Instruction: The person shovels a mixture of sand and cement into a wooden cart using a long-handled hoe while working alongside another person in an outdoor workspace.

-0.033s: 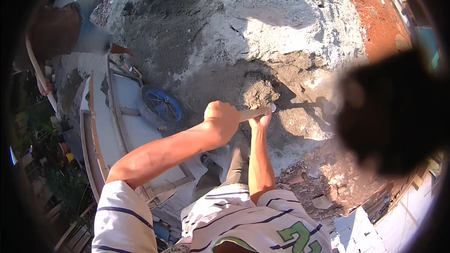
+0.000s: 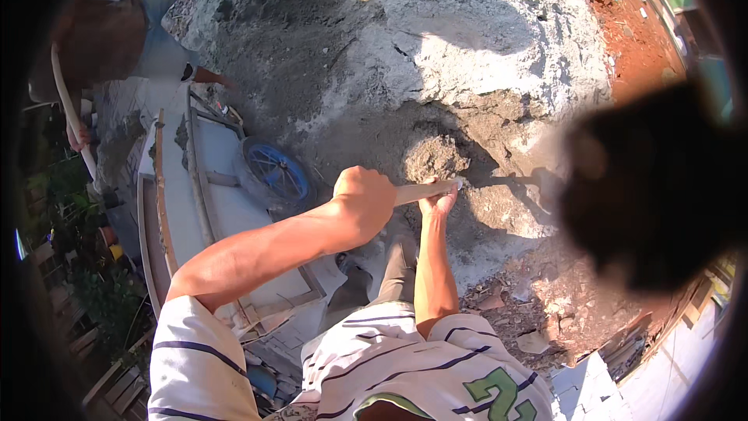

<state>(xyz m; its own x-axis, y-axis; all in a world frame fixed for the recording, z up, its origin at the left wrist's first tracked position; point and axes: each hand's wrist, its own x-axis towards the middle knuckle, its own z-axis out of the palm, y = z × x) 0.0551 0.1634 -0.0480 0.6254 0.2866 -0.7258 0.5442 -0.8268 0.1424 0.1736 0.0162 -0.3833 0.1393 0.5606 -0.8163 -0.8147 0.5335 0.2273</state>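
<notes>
Kept the pale handle (image 2: 411,192) clasped, barely moved, in left hand (image 2: 362,201) and right hand (image 2: 440,200), apparently advancing nothing at the grey mound (image 2: 374,62).

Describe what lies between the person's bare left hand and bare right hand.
The head view shows a short, bare stretch of a pale, straight, wooden-looking pole between the left hand and the right hand; both hands are on it.

A pale, straight wooden pole (image 2: 413,192) is held by the left hand (image 2: 363,201) and right hand (image 2: 441,201), its whitish end exposed beside the latter.
</notes>
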